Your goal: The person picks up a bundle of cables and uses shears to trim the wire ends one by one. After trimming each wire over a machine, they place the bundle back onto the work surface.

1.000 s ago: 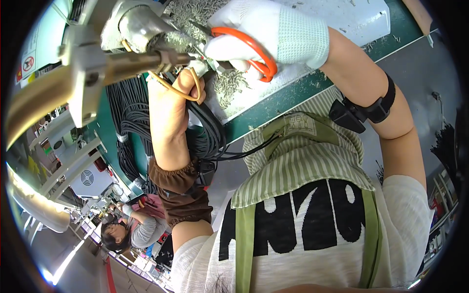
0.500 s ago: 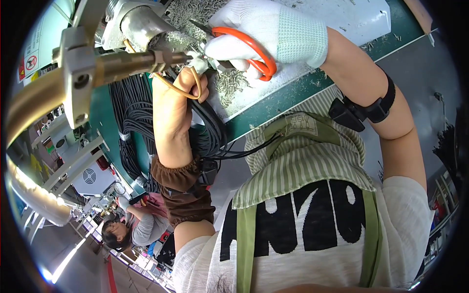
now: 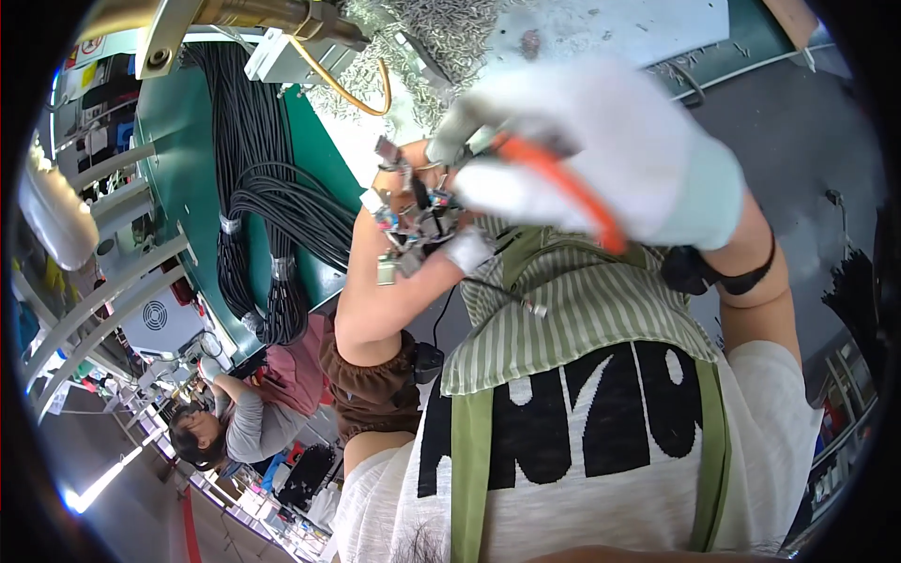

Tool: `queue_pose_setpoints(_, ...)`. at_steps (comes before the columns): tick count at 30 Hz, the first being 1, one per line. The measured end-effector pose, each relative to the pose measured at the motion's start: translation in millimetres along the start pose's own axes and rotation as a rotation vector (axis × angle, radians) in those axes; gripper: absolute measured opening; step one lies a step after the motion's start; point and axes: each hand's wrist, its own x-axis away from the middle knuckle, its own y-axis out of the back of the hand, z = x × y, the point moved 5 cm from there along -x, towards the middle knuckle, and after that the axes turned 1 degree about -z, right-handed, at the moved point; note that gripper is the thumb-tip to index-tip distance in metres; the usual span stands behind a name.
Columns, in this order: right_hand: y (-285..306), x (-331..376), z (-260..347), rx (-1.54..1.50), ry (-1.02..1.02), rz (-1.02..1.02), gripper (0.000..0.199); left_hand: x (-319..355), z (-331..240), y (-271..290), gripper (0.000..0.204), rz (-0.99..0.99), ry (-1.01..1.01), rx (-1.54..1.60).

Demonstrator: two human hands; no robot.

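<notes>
Hands raised off the desk (image 3: 202, 202) since a second ago, then down by the pile of small metal parts (image 3: 450, 33), now up close under the camera. Right hand (image 3: 601, 155), in a white glove, blurred with motion, grip clenched around orange-handled scissors (image 3: 563, 188), one orange loop slanting across the palm. Left hand (image 3: 413, 202) bare, grip closed on a tangled cluster of small connectors and clips (image 3: 413, 220), held just left of the scissors and touching the gloved fingertips. Metal tool arm, earlier low across the upper left, now only at the top edge, with a yellow cable (image 3: 361, 89) looping beneath. Bundles of black cable (image 3: 267, 216) hanging down the green desk side, bound with pale bands. Small round red-and-white sign (image 3: 91, 45) at far upper left, on a pale panel. White box with a round vent (image 3: 155, 319) lower left. Another person (image 3: 239, 422) seated beyond, at lower left.
</notes>
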Motion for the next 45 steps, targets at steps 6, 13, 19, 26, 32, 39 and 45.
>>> queue_pose_setpoints(6,-28.4,-5.2,3.7,-0.336,-0.250,0.270,0.020,-0.8,-6.9,11.7,0.052,-0.079,0.035,-0.132)
queue_pose_setpoints(13,-15.8,9.9,0.2,-0.711,-0.532,0.187,0.025,4.1,-19.9,-4.2,0.050,-0.078,-0.014,-0.382)
queue_pose_setpoints(19,-11.8,20.0,-1.5,-0.949,-0.586,0.179,0.027,0.3,-33.6,-16.4,0.043,-0.046,-0.248,-0.681)
queue_pose_setpoints(26,-5.4,22.8,2.8,-0.915,-0.561,0.143,0.027,-3.8,-33.1,-12.2,0.032,-0.038,-0.137,-0.559)
queue_pose_setpoints(32,-10.7,22.6,5.5,-0.834,-0.528,0.123,0.022,-3.7,-28.2,1.6,0.027,-0.223,-0.158,-0.565)
queue_pose_setpoints(39,-20.0,35.4,22.5,0.411,0.060,-0.196,0.017,1.1,-12.7,16.1,0.024,-0.425,-0.148,-0.493)
queue_pose_setpoints(45,-22.8,38.1,22.1,0.157,-0.008,-0.064,0.013,3.4,-5.6,8.6,0.030,-0.457,-0.169,-0.382)
